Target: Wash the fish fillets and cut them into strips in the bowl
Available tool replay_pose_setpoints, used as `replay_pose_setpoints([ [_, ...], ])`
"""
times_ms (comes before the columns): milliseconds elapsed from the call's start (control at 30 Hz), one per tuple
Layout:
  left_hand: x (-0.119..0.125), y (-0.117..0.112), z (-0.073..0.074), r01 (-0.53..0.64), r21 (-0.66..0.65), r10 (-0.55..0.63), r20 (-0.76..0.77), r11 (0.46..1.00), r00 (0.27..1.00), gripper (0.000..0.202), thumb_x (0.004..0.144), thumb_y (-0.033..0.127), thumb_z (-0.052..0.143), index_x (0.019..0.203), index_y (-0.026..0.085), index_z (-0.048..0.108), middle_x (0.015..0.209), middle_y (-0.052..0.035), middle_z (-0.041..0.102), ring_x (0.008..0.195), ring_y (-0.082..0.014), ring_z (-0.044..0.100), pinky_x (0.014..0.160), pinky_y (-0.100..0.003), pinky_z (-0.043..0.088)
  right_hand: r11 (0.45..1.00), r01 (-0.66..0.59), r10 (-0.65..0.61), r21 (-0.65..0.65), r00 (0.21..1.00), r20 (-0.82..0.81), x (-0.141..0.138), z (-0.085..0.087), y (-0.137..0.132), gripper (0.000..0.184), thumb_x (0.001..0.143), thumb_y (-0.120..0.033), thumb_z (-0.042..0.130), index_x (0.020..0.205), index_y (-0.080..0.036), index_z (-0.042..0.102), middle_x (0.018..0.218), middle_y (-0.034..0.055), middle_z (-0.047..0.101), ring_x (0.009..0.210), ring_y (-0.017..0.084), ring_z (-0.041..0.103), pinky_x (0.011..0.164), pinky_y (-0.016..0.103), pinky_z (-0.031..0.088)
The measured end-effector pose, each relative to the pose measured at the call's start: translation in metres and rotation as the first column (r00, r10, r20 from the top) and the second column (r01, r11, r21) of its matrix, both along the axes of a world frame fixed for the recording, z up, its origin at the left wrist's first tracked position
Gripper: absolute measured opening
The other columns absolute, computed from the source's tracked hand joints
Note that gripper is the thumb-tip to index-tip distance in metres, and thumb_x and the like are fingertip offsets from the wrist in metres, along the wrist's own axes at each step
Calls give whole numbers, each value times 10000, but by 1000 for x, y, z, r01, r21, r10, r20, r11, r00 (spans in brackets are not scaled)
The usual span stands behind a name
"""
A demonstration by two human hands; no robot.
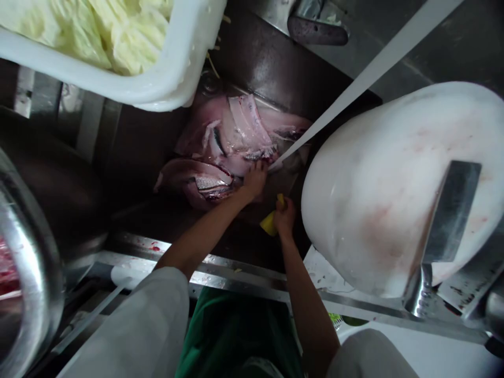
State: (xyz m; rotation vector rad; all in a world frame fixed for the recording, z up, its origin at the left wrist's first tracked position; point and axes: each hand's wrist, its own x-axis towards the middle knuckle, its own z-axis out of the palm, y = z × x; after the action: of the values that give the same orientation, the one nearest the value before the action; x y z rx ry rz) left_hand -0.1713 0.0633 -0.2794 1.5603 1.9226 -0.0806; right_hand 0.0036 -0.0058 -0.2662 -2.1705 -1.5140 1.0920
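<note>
Pink raw fish pieces (232,142) lie in the bottom of a dark metal sink (142,152). My left hand (255,178) rests on the fish, fingers curled down onto it. My right hand (284,215) is closed round a yellow sponge (270,222) just below the fish. A stream of water (354,84) runs from the upper right down onto the fish beside my left hand.
A white tub of cabbage (173,79) overhangs the sink at top left. A round white chopping block (378,184) with a cleaver (444,220) on it stands to the right. A large steel bowl (27,273) is at the left. The sink's steel rim (236,273) runs along the front.
</note>
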Motion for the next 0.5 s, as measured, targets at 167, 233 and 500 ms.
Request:
replay_pose_setpoints([
  [167,-37,-13,-34,67,-3,-67,-47,998,997,593,1082,279,534,1664,181,480,1698,-227,438,1561,-404,387,1267,-576,341,995,-12,10,100,1000,29,-25,-26,35,225,981,-269,588,1187,-186,622,1188,131,702,1084,257,637,1060,442,506],
  [233,-48,-13,-40,137,-9,-137,-27,991,990,627,1062,271,553,1678,187,468,1651,-225,500,1545,-393,413,1272,-567,331,987,-132,129,97,991,28,-49,-40,47,173,1008,-214,552,1155,-183,637,1182,127,685,1115,247,615,1087,439,496],
  [500,-51,-32,-46,89,-35,-90,-29,995,995,681,1099,302,421,1745,107,331,1756,-259,369,1635,-409,313,1302,-642,249,925,-377,381,-58,916,122,-80,-64,87,267,1021,-127,565,1237,-180,712,1441,152,588,1278,266,535,1096,423,441],
])
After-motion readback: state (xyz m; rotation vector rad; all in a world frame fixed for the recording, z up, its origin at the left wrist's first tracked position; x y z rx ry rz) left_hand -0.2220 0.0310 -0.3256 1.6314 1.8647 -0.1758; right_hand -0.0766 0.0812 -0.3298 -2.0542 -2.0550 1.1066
